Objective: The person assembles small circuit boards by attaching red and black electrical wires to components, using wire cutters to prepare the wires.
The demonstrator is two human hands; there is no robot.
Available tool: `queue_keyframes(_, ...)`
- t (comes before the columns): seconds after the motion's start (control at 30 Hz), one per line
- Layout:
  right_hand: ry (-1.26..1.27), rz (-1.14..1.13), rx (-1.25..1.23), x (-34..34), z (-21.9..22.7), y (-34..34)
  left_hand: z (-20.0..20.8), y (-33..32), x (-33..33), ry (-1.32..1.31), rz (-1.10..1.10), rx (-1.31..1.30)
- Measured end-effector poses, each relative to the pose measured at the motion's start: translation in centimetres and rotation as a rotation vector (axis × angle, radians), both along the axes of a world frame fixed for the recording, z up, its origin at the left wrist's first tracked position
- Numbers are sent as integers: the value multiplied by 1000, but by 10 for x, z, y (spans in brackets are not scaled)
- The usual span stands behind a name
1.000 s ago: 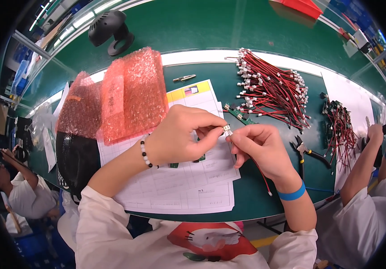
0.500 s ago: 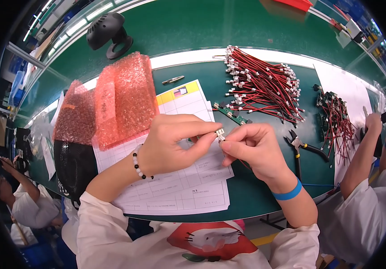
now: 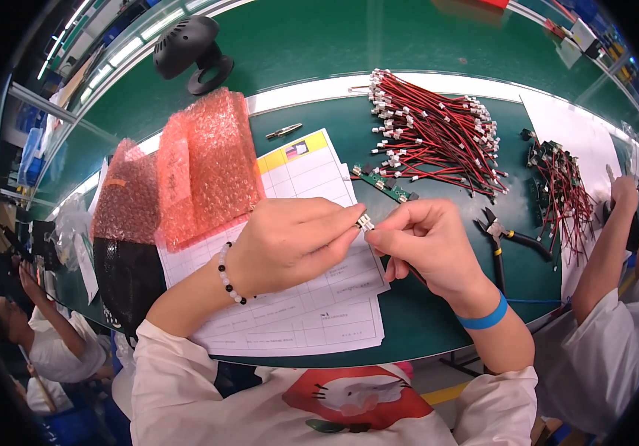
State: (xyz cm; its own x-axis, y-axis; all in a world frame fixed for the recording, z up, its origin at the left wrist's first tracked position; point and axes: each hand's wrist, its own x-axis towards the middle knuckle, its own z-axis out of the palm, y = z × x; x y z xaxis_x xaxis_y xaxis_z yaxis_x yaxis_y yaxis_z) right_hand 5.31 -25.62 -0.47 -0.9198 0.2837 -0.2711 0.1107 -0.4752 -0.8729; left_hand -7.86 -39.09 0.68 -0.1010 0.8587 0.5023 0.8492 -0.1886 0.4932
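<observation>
My left hand (image 3: 290, 236), with a beaded bracelet at its wrist, pinches a small white connector (image 3: 365, 222) between thumb and fingers. A dark edge shows beside the connector; whatever else lies within the left fingers is hidden. Close against it, my right hand (image 3: 427, 241) is closed on a red and black wire lead (image 3: 417, 276), a bit of which shows under the fingers. The two sets of fingertips almost meet at the connector. Just beyond them a green circuit board (image 3: 383, 184) lies on the table.
A heap of red and black wire leads (image 3: 438, 137) lies beyond my right hand. Further right are wired boards (image 3: 550, 178) and cutting pliers (image 3: 499, 236). Printed sheets (image 3: 290, 327) lie under my left arm, pink bubble wrap (image 3: 212, 163) beyond. A black fan (image 3: 189, 48) stands far left.
Both hands stay together at the white connector, which has tilted slightly. My right fingertips have shifted a little on it. The whole view has moved slightly.
</observation>
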Motion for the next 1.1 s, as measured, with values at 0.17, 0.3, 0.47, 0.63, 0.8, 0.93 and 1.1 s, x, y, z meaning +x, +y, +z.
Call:
queue_keyframes(0.17, -116, 129, 85, -1, 3, 7, -3, -2, -3, 35, -65, -41)
queue_keyframes(0.3, -149, 144, 49, -1, 1, 10, -8, -2, 2, 49, -35, 6)
queue_keyframes(0.47, -99, 184, -147, 0, -4, 11, -12, -2, 7, 188, -9, 145)
queue_keyframes(0.63, -79, 159, -72, 0, 0, 10, -12, -4, 6, 130, -25, 92)
queue_keyframes(0.8, -43, 207, -133, -1, -8, 9, -15, -7, 9, 163, -45, 110)
queue_keyframes(0.93, -63, 234, -145, -2, -12, 10, -15, -4, 7, 219, -34, 86)
queue_keyframes(1.1, 27, 202, 97, -2, -5, 3, 3, -5, -6, 34, -60, -43)
